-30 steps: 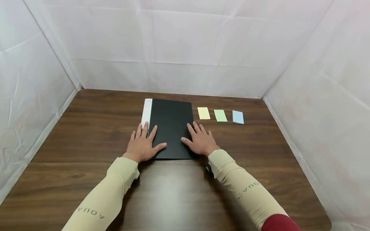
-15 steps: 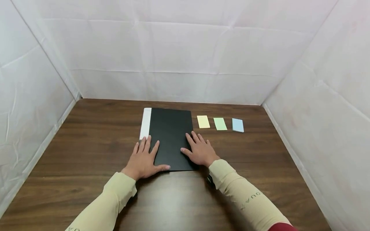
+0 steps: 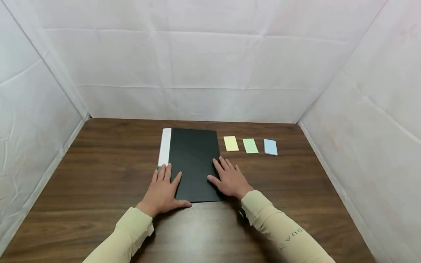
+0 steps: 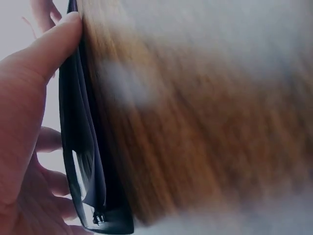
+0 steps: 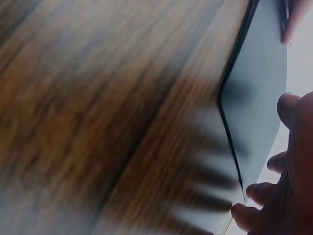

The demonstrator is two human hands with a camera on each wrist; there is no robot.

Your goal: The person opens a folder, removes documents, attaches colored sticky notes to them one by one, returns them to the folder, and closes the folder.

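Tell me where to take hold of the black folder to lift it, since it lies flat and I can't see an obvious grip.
Probably the right long edge of the black folder, coming in from the right. That edge looks free, while the white spine strip binds the left side. The right hand already rests flat at that edge near the front corner, and the left hand presses the spine side.

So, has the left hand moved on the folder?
Yes: the left hand has slid back toward the near edge of the black folder, thumb now there.
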